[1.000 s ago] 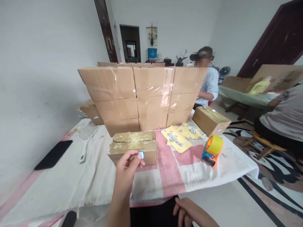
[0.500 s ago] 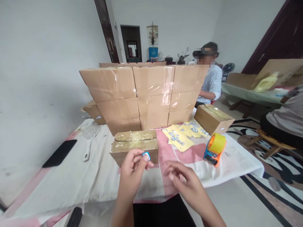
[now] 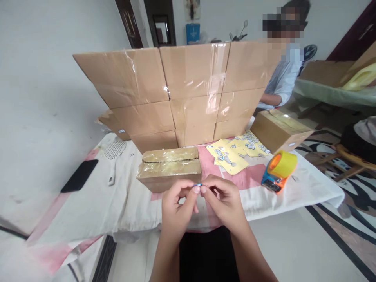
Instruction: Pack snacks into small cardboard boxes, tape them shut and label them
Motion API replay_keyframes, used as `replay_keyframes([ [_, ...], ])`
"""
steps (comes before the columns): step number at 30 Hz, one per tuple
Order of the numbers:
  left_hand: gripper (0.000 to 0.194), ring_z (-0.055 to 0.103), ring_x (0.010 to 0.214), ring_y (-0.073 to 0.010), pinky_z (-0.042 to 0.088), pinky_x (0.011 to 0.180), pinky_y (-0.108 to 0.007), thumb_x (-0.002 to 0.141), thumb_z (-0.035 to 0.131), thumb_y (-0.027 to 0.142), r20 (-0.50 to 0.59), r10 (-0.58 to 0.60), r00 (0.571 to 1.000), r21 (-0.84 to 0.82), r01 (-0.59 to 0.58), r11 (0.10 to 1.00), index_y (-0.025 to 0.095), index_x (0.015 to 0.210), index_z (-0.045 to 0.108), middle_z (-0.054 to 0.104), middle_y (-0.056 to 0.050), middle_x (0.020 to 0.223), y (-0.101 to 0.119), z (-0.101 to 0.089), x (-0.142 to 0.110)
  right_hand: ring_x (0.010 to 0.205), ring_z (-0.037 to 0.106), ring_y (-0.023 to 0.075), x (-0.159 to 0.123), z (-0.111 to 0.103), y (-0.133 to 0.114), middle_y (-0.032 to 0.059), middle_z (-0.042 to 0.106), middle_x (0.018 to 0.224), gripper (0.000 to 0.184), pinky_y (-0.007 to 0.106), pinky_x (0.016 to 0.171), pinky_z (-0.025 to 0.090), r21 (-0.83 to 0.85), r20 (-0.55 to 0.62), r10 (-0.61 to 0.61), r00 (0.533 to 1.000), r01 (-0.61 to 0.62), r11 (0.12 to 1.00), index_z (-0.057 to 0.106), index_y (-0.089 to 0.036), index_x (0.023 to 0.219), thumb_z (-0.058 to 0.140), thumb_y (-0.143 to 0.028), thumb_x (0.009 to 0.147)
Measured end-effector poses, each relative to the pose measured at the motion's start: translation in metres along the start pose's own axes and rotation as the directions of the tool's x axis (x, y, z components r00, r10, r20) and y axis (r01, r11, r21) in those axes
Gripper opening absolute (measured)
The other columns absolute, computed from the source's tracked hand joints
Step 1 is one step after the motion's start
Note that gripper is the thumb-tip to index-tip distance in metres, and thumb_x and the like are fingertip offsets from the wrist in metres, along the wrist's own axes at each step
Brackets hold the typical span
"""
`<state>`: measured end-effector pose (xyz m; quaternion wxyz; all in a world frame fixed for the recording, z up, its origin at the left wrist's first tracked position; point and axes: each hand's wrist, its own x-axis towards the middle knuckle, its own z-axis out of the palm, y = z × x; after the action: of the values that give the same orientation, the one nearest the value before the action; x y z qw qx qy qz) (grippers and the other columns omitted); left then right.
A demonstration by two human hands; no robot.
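Between my two hands is a small blue-edged sticker [image 3: 198, 185], seen nearly edge-on. My left hand [image 3: 179, 205] pinches its left side with thumb and forefinger. From the other side, the thumb and forefinger of my right hand [image 3: 221, 197] pinch it too. Just beyond my hands lies a taped cardboard box [image 3: 170, 166]. Yellow sticker sheets [image 3: 230, 158] with several blue-edged pieces are spread on the cloth to its right. A tape dispenser [image 3: 279, 172] with a yellow roll stands farther right.
Stacked cardboard boxes [image 3: 194, 82] form a wall behind the work area. Another box [image 3: 280, 131] sits at the right rear. A slotted ladle [image 3: 114, 158] and a black phone-like slab [image 3: 80, 176] lie left on the tablecloth [image 3: 132, 207]. A person [image 3: 283, 78] sits beyond the boxes.
My right hand has come over to the left hand and now grips the sticker as well. The sticker has turned from face-on to edge-on. The head view has tilted down.
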<state>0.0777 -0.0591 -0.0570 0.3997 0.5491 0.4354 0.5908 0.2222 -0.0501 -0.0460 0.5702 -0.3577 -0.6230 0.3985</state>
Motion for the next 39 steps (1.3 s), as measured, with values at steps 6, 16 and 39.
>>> replay_keyframes([
  [6, 0.012, 0.056, 0.049, -0.0057, 0.044, 0.052, -0.016, 0.093, 0.069, 0.029, -0.025, 0.061, 0.998, 0.094, -0.058, 0.994, 0.022, 0.084, 0.074, 0.062, 0.008, 0.056, -0.004, -0.003, 0.007, 0.068, 0.054, 0.0119, 0.001, 0.004, 0.012, -0.0015, 0.062, 0.075, 0.010, 0.025, 0.061, 0.042, 0.072, -0.039, 0.074, 0.996, -0.071, 0.995, 0.067, -0.022, 0.086, 0.065, -0.024, 0.096],
  [16, 0.013, 0.057, 0.053, -0.0076, 0.045, 0.056, -0.018, 0.096, 0.066, 0.031, -0.076, 0.041, 0.996, 0.121, -0.031, 0.992, 0.024, 0.098, 0.077, 0.064, 0.006, 0.061, -0.014, -0.001, 0.008, 0.066, 0.053, 0.0130, 0.000, 0.010, 0.026, -0.0009, 0.061, 0.072, 0.018, 0.026, 0.061, 0.043, 0.123, -0.106, 0.252, 0.962, -0.239, 0.963, 0.067, -0.020, 0.079, 0.072, -0.035, 0.089],
  [39, 0.035, 0.062, 0.121, -0.0285, 0.047, 0.110, -0.044, 0.096, 0.047, 0.038, -0.545, 0.511, 0.664, 0.702, 0.028, 0.712, 0.017, 0.114, 0.068, 0.068, -0.009, 0.119, -0.089, -0.056, 0.046, 0.059, 0.036, 0.0124, 0.032, 0.017, 0.129, -0.0061, 0.040, 0.062, 0.034, 0.028, 0.057, 0.027, 0.358, -0.246, 0.590, 0.769, -0.494, 0.792, 0.042, -0.023, 0.063, 0.056, -0.046, 0.084],
])
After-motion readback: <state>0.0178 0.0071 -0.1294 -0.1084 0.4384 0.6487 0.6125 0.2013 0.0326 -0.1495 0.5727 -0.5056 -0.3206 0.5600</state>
